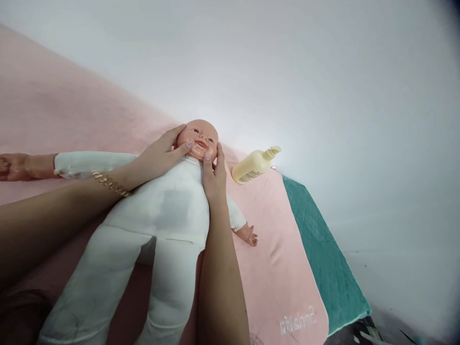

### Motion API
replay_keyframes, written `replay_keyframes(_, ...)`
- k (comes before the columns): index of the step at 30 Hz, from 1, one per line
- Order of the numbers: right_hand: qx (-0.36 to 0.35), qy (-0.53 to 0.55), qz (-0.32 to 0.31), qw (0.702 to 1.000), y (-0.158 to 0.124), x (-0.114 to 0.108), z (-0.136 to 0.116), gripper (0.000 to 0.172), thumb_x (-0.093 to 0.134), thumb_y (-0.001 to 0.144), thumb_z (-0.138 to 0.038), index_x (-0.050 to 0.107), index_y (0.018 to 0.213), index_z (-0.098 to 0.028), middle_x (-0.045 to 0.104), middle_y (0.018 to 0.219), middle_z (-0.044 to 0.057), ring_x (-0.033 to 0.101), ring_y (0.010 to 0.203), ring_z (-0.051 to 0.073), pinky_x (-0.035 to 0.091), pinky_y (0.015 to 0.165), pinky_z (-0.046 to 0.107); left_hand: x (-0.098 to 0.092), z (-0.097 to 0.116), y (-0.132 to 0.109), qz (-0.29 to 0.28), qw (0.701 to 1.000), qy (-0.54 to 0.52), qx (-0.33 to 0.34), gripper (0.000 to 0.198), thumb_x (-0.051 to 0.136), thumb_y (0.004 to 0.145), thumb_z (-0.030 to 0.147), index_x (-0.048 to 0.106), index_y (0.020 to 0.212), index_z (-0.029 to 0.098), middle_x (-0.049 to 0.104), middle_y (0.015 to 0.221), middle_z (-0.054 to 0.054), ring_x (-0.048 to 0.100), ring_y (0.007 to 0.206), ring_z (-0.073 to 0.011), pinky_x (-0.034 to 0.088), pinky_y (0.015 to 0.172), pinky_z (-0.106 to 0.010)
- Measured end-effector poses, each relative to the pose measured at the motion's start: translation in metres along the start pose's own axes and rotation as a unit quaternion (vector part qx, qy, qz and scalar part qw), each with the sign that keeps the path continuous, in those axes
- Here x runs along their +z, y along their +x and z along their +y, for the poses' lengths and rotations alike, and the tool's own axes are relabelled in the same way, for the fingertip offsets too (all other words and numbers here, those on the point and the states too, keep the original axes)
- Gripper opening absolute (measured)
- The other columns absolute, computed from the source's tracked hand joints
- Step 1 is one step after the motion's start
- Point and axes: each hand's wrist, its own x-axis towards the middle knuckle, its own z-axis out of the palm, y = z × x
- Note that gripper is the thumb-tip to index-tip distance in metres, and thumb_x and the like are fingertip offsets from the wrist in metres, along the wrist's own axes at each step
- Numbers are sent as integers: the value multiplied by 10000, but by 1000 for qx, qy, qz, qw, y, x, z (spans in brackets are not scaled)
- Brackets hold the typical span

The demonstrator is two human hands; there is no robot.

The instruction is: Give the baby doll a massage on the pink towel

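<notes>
A baby doll [158,215] in a white cloth suit lies on its back on a pink towel [276,249], head away from me. My left hand [161,153], with a gold bracelet on the wrist, cups the left side of the doll's head [200,136], thumb on its cheek. My right hand [214,175] rests on the doll's chest with the fingertips touching its chin and other cheek. Both hands have their fingers stretched out and hold nothing.
A pale yellow pump bottle [253,165] lies on its side on the towel just right of the doll's head. A teal quilted mat [323,258] sticks out under the towel on the right. A white wall [287,72] rises behind.
</notes>
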Motion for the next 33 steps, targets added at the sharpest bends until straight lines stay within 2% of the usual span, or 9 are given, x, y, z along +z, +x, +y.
replay_keyframes(4, -6, 8, -5, 1000, 1, 0, 2, 722, 454, 947, -629, 285, 1562, -291, 379, 1595, 27, 406, 1444, 251, 362, 1181, 462, 0, 1, 0, 3, 1000, 12, 8, 688, 470, 953, 601, 420, 1517, 212, 432, 1543, -94, 442, 1373, -369, 329, 1167, -516)
replay_keyframes(10, 4, -3, -3, 1000, 0, 0, -2, 743, 454, 939, -648, 284, 1565, -285, 373, 1598, 31, 387, 1456, 263, 344, 1191, 485, 0, 0, 0, -2, 1000, 17, 10, 699, 450, 965, 557, 371, 1542, 170, 407, 1560, -110, 429, 1389, -335, 314, 1184, -483)
replay_keyframes(18, 4, 5, -2, 1000, 0, 0, -2, 737, 462, 936, -639, 293, 1560, -284, 382, 1593, 24, 419, 1434, 246, 371, 1177, 459, 0, -1, 2, -5, 1000, 21, -5, 735, 440, 952, 555, 335, 1555, 148, 383, 1573, -120, 409, 1405, -342, 306, 1186, -499)
replay_keyframes(28, -1, -7, -4, 1000, 1, 0, 1, 747, 447, 939, -638, 276, 1567, -271, 376, 1597, 29, 395, 1451, 250, 385, 1166, 461, 1, -3, 1, 4, 1000, -7, -7, 730, 493, 939, 609, 377, 1542, 214, 402, 1566, -92, 427, 1394, -338, 315, 1185, -495)
replay_keyframes(33, -26, -25, -8, 999, 1, 0, 4, 716, 375, 964, -635, 261, 1570, -270, 323, 1624, 19, 339, 1485, 235, 309, 1212, 467, 1, -4, 1, 4, 1000, 3, 10, 726, 434, 960, 619, 382, 1539, 185, 388, 1574, -102, 401, 1415, -341, 292, 1196, -500)
